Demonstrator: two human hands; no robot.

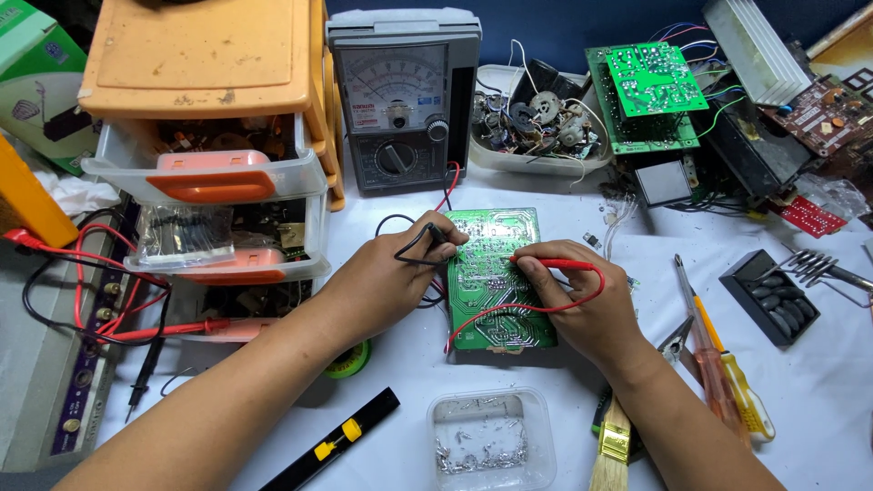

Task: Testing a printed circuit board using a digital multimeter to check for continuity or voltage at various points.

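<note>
White tabletop [818, 382]: your left hand [386, 277] pinches the black probe [435, 233], right hand [582, 305] the red probe [546, 264]; steady both tips on the green circuit board [496, 291].

Head camera looks steeply down, close over the cluttered workbench [409, 382].

We count two hands, the left hand [386, 273] and the right hand [582, 305], both on the one green circuit board [496, 282] lying flat at the centre. They hold two test probes: one black probe [435, 234] at that board's left edge, one red probe [546, 264] over its middle. Behind the board stands one analogue meter [403, 100]. Right of the board lie two screwdrivers [718, 364]. In front of it we see one clear plastic tub [491, 436] and one paintbrush [614, 445].
</note>
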